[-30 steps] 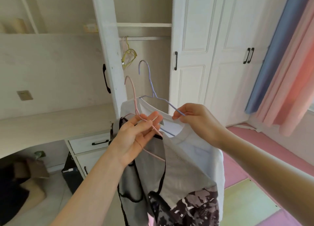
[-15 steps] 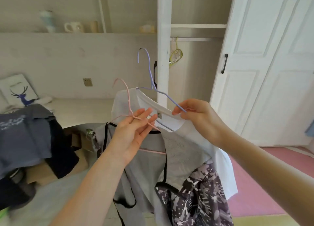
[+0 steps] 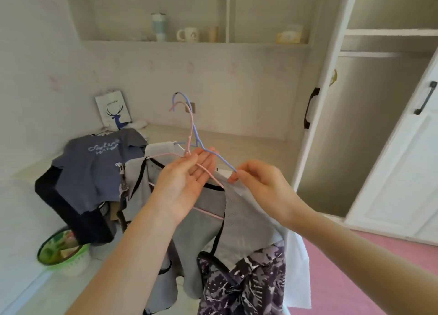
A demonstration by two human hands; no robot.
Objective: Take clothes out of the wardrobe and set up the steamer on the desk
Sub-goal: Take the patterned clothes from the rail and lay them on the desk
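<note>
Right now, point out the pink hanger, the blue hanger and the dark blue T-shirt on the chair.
pink hanger [image 3: 190, 127], head view, on its neck below the hook.
blue hanger [image 3: 221, 159], head view, on its sloping right shoulder wire.
dark blue T-shirt [image 3: 94, 172], head view, on the chest below the lettering.
</note>
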